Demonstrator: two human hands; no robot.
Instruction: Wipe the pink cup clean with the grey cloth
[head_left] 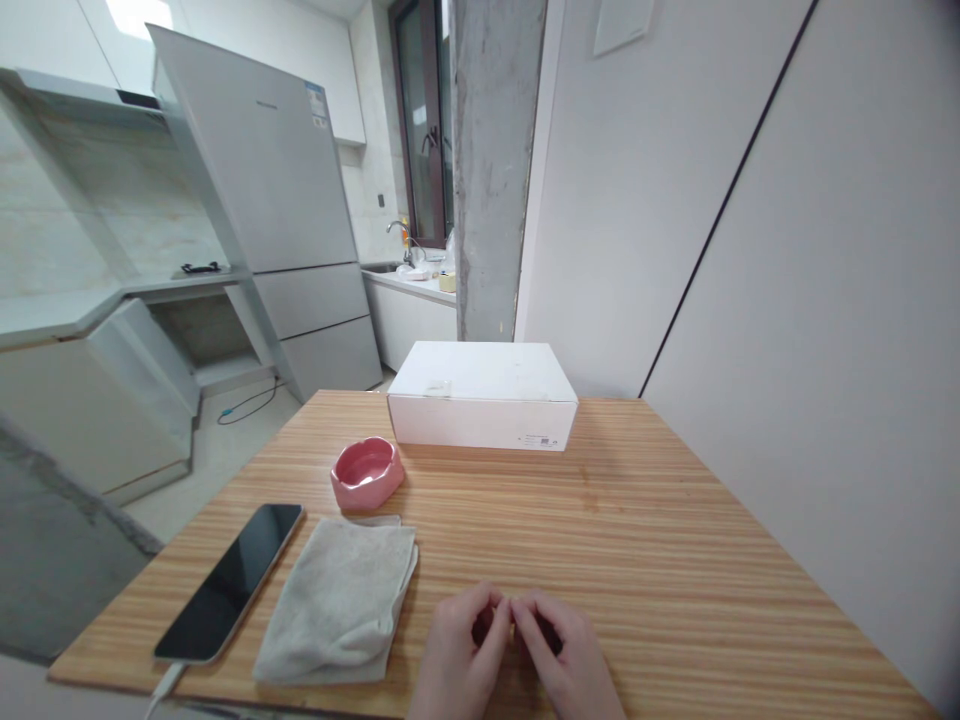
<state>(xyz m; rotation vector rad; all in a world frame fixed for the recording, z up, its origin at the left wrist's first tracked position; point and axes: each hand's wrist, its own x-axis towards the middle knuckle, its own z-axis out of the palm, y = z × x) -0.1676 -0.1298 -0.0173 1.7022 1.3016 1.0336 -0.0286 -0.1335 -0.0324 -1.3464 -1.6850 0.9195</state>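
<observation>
Close together at the table's near edge, my left hand [463,648] and my right hand [561,648] meet at the fingertips. Thumb and fingers of each are pinched closed. Anything between those tips is too small or hidden to make out. Left of my hands lies a folded grey cloth [337,600], the nearest object to them. Beyond the cloth stands a pink ashtray-like dish [367,475] with a notched rim. A black-screened phone [232,580] lies face up further left, with a white cable [166,682] plugged into its near end.
A closed white box [484,400] sits at the far side of the wooden table [637,540]. White panels [825,250] rise along the right. Behind the table are a bare concrete column [495,180], a grey fridge [277,180] and a counter with a faucet [401,235].
</observation>
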